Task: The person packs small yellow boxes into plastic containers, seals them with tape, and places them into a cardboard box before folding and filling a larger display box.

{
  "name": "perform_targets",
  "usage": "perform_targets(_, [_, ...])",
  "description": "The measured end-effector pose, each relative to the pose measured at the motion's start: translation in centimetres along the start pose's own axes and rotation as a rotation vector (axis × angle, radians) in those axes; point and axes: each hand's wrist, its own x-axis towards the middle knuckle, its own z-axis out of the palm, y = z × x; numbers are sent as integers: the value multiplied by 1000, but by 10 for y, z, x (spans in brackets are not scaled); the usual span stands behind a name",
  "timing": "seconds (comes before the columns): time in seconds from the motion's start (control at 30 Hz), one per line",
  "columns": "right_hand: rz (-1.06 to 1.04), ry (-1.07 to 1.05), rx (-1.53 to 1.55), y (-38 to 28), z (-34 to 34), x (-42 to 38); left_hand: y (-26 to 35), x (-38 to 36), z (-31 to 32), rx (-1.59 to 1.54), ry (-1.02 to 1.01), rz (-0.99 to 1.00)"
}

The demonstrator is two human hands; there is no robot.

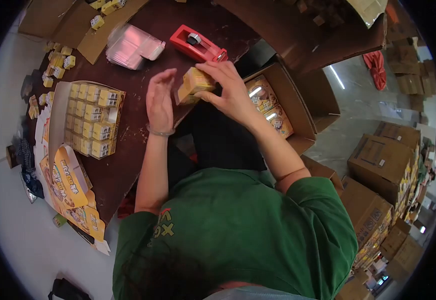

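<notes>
A small yellow box (196, 81) with printed sides is held in my right hand (231, 93), thumb on the near side and fingers over the top. My left hand (161, 98) is beside it on the left, fingers stretched out and apart from the box. Just beyond the hands lies a red tape dispenser (198, 46) on the dark table (128, 125). To its left sits a blurred stack of clear plastic pieces (132, 48). A display box (63, 107) at the left holds rows of small yellow boxes (92, 111).
Flattened printed cartons (70, 182) overhang the table's left edge. Loose yellow boxes (57, 64) lie at the far left. An open cardboard carton (303, 102) with printed boxes (273, 110) inside stands at my right. Stacked cartons (378, 160) stand on the floor farther right.
</notes>
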Motion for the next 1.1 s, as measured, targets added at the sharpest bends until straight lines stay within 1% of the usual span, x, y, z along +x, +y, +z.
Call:
perform_targets(0.03, [-100, -60, -143, 5, 1, 9, 9, 12, 3, 218, -24, 50])
perform_targets(0.07, [-185, -71, -207, 18, 13, 13, 15, 23, 12, 323, -115, -25])
perform_targets(0.13, [-270, -53, -152, 25, 15, 19, -4, 44, -5, 556, -247, -90])
perform_targets(0.17, [-321, -48, -126, 28, 14, 27, -13, 44, -11, 398, -230, -138])
perform_targets(0.2, [-275, 46, -146, 29, 1, 33, -12, 46, -10, 402, -243, -120])
perform_targets(0.23, [-200, 132, -226, 43, -9, 41, -12, 46, -8, 406, -258, -111])
perform_targets(0.27, [-26, 105, -284, 57, -21, 50, -13, 43, -4, 407, -271, -110])
perform_targets(0.3, [102, 52, -342, 70, -25, 55, -17, 45, 5, 434, -270, -38])
perform_targets(0.4, [269, -143, -25, 101, -24, 66, -30, 55, 11, 543, -323, -95])
perform_targets(0.5, [182, -70, 117, 105, -23, 64, -27, 54, 14, 571, -336, -68])
perform_targets(0.6, [-33, 155, -156, 90, -22, 52, -29, 56, 11, 622, -346, -26])
perform_targets(0.7, [450, -64, 223, 69, -39, 32, -25, 53, 17, 608, -320, -48])
perform_targets(0.73, [545, -90, 302, 76, -36, 24, -26, 53, 16, 611, -331, -57])
perform_targets(0.83, [562, 20, 662, 106, -9, 9, -27, 55, 12, 603, -363, -91])
perform_targets(0.87, [530, 55, 604, 109, -5, 6, -26, 56, 12, 591, -360, -109])
perform_targets(0.97, [589, 39, 347, 115, 1, -4, -29, 50, 9, 555, -334, -147])
perform_targets(1.07, [631, 69, 567, 128, 1, -26, -37, 51, 9, 518, -280, -75])
perform_targets(1.1, [591, 125, 706, 111, 1, -29, -40, 51, 9, 506, -253, -44])
